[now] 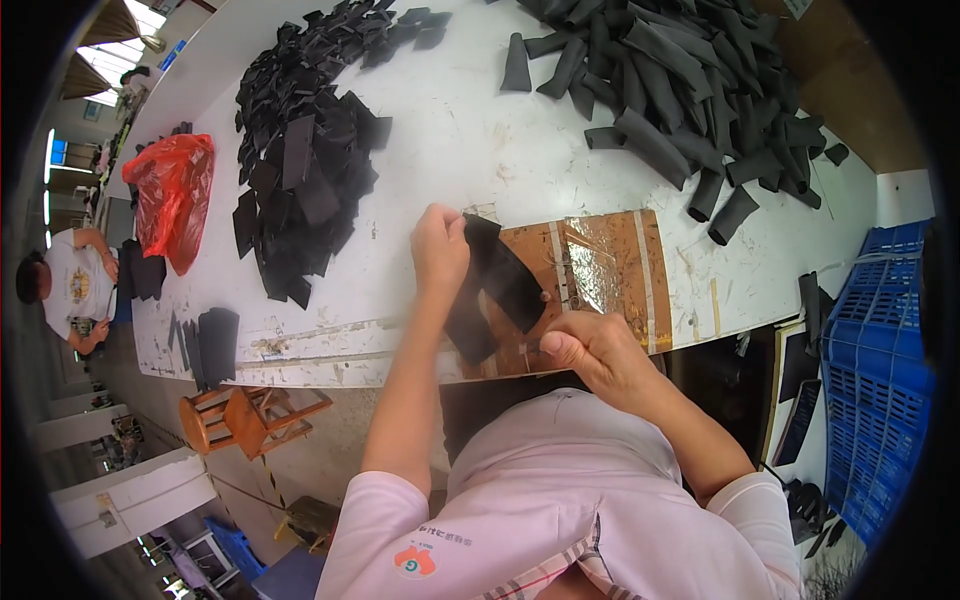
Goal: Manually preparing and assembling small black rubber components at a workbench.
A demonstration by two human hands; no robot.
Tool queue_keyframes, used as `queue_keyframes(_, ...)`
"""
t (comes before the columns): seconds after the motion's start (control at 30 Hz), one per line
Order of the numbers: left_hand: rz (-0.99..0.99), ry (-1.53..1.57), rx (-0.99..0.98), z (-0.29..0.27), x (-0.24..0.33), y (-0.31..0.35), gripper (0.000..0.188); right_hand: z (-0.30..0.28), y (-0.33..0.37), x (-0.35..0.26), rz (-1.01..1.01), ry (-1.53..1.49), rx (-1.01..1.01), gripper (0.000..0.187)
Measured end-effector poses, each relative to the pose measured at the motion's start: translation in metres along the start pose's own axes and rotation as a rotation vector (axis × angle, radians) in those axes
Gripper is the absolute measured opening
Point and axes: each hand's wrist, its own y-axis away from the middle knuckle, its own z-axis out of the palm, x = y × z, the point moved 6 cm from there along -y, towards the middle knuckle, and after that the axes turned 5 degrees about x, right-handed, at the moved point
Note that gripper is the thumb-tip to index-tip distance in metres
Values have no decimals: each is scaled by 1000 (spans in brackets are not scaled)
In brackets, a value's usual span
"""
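Observation:
My left hand (pixel 440 250) is closed, its fingers pinching the top edge of a dark, flat, flexible piece (pixel 512 283). That piece slants down to the right over a brown board (pixel 635 280) with strips of tape on it. Another dark flat piece (pixel 468 325) hangs beside it, below my left hand, slightly blurred. My right hand (pixel 598 352) is curled closed at the board's near edge, thumb on top, close to the lower end of the slanting piece. Whatever its fingers hold is hidden.
A heap of flat black pieces (pixel 310 180) lies left on the white table (pixel 450 120); rolled black tubes (pixel 680 90) pile up at far right. A red plastic bag (pixel 175 195) sits at the left edge. Blue crates (pixel 880 370) stand right, a wooden stool (pixel 250 415) below left. Another person (pixel 80 280) works farther left.

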Motion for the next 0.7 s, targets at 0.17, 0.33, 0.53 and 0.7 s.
queue_keyframes(0.17, 29, 180, 343, -44, 18, 11, 10, 14, 6, -12, -76, 100, -17, 23)
queue_keyframes(0.33, -64, 890, 293, -92, 76, 56, 5, 1, 14, -55, -500, 389, 365, 45)
queue_keyframes(0.53, -160, 1308, -43, -84, 98, 110, 10, -5, 10, -67, -412, 192, 359, 64)
queue_keyframes(0.7, -214, 1512, -387, -64, 102, 130, 16, -11, 2, -45, -101, -303, 118, 37)
